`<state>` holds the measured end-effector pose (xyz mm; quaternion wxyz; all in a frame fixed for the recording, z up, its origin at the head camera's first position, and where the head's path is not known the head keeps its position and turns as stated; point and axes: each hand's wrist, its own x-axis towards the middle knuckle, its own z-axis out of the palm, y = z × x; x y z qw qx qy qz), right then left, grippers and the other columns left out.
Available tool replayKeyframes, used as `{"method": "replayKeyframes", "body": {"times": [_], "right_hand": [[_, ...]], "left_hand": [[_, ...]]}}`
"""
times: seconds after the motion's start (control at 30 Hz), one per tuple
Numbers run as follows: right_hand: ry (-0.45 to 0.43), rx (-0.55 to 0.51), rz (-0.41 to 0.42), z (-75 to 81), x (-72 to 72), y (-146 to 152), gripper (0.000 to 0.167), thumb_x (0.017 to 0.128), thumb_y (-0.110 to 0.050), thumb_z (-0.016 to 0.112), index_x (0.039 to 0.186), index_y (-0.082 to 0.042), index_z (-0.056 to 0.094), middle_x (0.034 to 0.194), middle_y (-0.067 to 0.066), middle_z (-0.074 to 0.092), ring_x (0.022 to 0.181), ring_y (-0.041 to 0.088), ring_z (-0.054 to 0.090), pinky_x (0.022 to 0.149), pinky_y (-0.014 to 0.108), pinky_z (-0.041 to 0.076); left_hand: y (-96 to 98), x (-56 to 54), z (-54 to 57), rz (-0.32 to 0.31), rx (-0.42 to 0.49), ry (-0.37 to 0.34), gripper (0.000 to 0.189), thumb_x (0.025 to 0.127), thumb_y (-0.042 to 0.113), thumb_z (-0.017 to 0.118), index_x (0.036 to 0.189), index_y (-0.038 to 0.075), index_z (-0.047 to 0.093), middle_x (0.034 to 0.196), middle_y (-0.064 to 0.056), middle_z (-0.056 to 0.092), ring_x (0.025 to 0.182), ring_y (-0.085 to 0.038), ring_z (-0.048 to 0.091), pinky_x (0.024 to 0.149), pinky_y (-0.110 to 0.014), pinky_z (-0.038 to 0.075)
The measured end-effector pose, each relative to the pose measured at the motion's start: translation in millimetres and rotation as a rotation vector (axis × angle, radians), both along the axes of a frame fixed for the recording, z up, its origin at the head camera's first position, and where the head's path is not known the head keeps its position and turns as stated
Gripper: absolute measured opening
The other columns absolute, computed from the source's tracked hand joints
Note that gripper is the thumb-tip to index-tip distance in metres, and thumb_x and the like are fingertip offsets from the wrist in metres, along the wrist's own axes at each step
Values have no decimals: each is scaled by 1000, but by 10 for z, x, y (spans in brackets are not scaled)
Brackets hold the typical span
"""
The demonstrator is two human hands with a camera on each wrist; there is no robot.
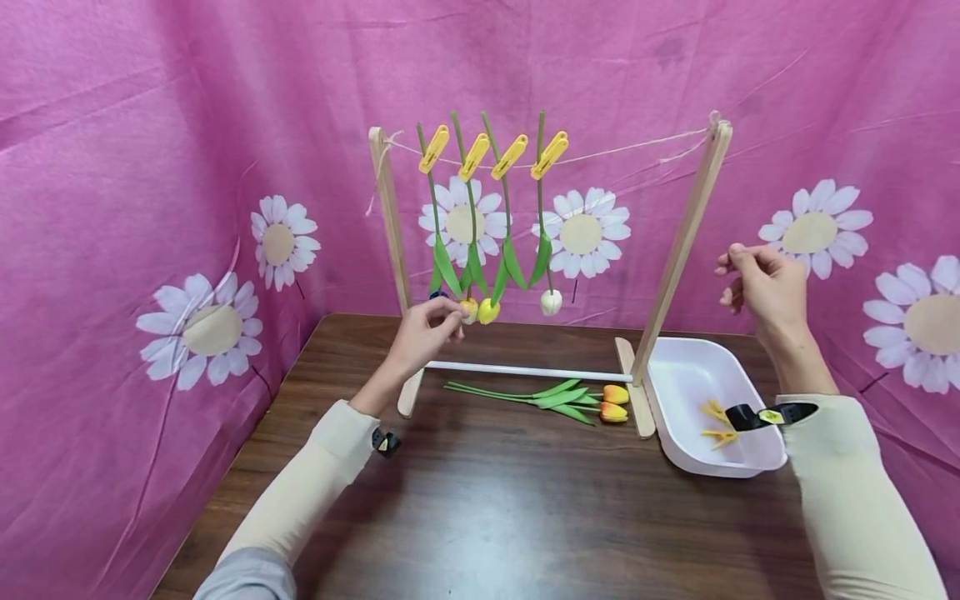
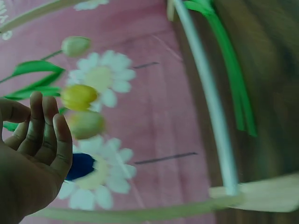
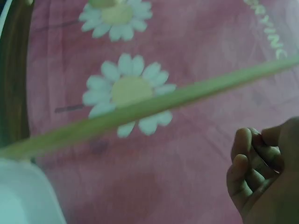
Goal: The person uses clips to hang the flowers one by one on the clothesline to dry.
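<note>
In the head view my left hand [image 1: 427, 332] is beside the hanging tulip heads, overlapping the blue tulip [image 2: 81, 166] and a pale orange-tinged tulip [image 1: 471, 313]. Its fingers are loosely bent and hold nothing. A yellow tulip [image 1: 489, 312] and a white tulip [image 1: 551, 302] hang further right. All hang head down from a string [image 1: 630, 150], each stem clipped by a yellow clothespin [image 1: 550, 156]. On the far right, beyond the frame's wooden post [image 1: 681, 250], my right hand [image 1: 772, 292] is raised in the air, loosely curled with nothing in it.
Two orange-red tulips [image 1: 613, 412] lie on the brown table [image 1: 450, 517] below the white crossbar [image 1: 532, 372]. A white basin [image 1: 675, 450] stands right of the frame, with several yellow clothespins [image 1: 720, 439] inside. A pink flowered cloth [image 1: 600, 58] hangs behind.
</note>
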<state>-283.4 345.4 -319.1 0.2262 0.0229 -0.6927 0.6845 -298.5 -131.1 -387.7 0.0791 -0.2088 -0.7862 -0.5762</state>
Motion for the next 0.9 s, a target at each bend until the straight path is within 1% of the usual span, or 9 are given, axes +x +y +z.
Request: {"method": "replayKeyframes", "body": {"times": [0.07, 0.13, 0.2, 0.3, 0.37, 0.43, 0.57, 0.77, 0.9], "right_hand": [[-70, 144, -10, -77, -17, 100, 21, 108, -26, 65, 91, -21, 77, 77, -14, 76, 45, 7, 61, 41, 20, 47], [-140, 304, -10, -156, -43, 199, 20, 108, -32, 63, 93, -29, 75, 79, -21, 74, 50, 6, 63, 45, 21, 49], [-189, 481, -15, -234, -72, 282, 19, 109, -37, 61, 96, -30, 74, 79, -27, 71, 54, 6, 65, 49, 22, 53], [-234, 685, -9, -346, -121, 360, 26, 109, -39, 61, 107, -17, 73, 76, -30, 68, 58, 8, 69, 50, 26, 55], [-256, 793, -2, -414, -150, 387, 34, 109, -37, 61, 114, -5, 72, 74, -23, 70, 58, 11, 69, 49, 29, 56], [-275, 893, 21, -480, -182, 411, 37, 109, -32, 61, 118, 2, 70, 77, -11, 75, 59, 14, 71, 51, 29, 54], [-340, 1055, 115, -621, -242, 471, 29, 108, -22, 62, 116, 4, 71, 87, 11, 78, 63, 17, 72, 53, 30, 52], [-512, 1202, 238, -834, -263, 554, 19, 101, -18, 66, 105, -1, 72, 87, 11, 75, 66, 17, 70, 53, 37, 57], [-650, 1269, 293, -950, -232, 594, 21, 99, -20, 68, 106, 0, 72, 90, 15, 73, 68, 20, 69, 56, 37, 58]], "left_hand": [[-52, -16, -119, 1, -28, -10, 18, 105, 9, 63, 108, -3, 75, 77, -12, 72, 74, -33, 71, 75, -53, 65], [-95, -27, -227, 4, -58, -22, 17, 104, 10, 65, 106, -2, 76, 77, -12, 73, 73, -29, 71, 74, -52, 65], [-128, -34, -330, 9, -89, -37, 15, 102, 10, 66, 104, 1, 78, 77, -12, 73, 71, -23, 70, 73, -46, 65], [-154, -39, -465, 11, -152, -52, 15, 102, 11, 67, 103, 3, 79, 78, -10, 74, 71, -15, 69, 69, -31, 62], [-158, -39, -537, -3, -184, -66, 16, 102, 11, 67, 105, 2, 80, 80, -10, 75, 72, -13, 69, 68, -25, 59], [-154, -34, -593, -20, -215, -76, 17, 102, 11, 67, 107, 1, 80, 82, -12, 76, 74, -15, 70, 68, -23, 58], [-144, -29, -700, -39, -296, -92, 17, 101, 11, 66, 107, 3, 80, 91, -17, 79, 81, -22, 73, 71, -23, 57], [-132, -43, -869, -29, -467, -10, 14, 100, 8, 68, 105, 5, 81, 104, -10, 81, 99, -21, 73, 91, -36, 58], [-119, -53, -962, -36, -560, 65, 12, 97, 5, 70, 102, 6, 81, 101, -7, 78, 96, -21, 72, 89, -37, 60]]}}
